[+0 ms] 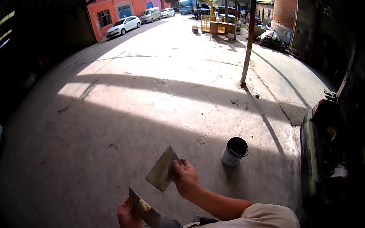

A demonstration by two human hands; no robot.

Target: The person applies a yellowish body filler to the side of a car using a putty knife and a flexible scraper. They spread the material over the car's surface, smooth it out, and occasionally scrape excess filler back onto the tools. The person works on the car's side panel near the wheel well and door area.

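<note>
My right hand (186,180) pinches a flat, greyish putty blade (161,171) by its right edge, the thumb lying on its face. Lower and to the left, my left hand (129,219) is closed on the left edge of a second putty blade (149,215). A lump of yellowish paste (144,205) sticks to that second blade. The two blades are apart, both held in front of my body above the concrete floor. A small light-coloured bucket (232,156) with a dark inside stands on the floor, right of my right hand.
A car body part with an open compartment (313,156) stands at the right, in shadow. Ahead, a thin post (248,46) rises from the concrete floor (147,124). Farther off are parked cars (124,26), a yellow machine (207,23) and a red building (114,6).
</note>
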